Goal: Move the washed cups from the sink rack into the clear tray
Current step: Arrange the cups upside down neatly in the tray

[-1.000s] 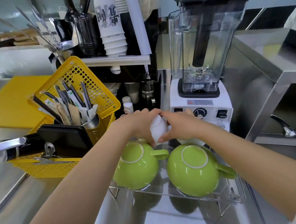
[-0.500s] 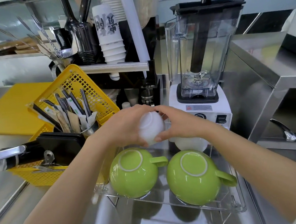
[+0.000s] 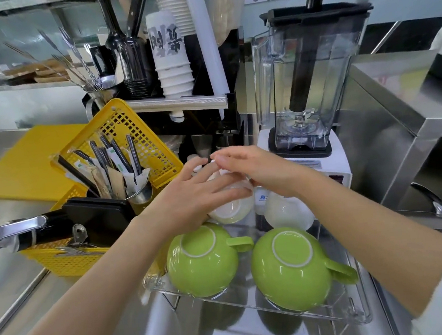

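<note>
A clear tray [image 3: 364,311] sits over the sink. Two green cups stand upside down at its front, one on the left [image 3: 202,263] and one on the right [image 3: 291,268]. Behind them, a small white cup [image 3: 232,210] is upside down at the tray's back left, and my left hand [image 3: 190,197] wraps over it from the left. My right hand [image 3: 255,169] lies across the top of that cup with its fingers stretched flat over my left fingers. A second white cup [image 3: 289,214] rests upside down just to the right.
A blender [image 3: 307,91] stands right behind the tray. On the left are a yellow basket [image 3: 61,261] with a steel utensil holder [image 3: 140,195] and a black-and-chrome tap handle [image 3: 13,233]. Stacked paper cups [image 3: 172,64] sit on a shelf above.
Both hands carried the white cup down and to the right, from in front of the blender onto the tray's back left. My right fingers have straightened out.
</note>
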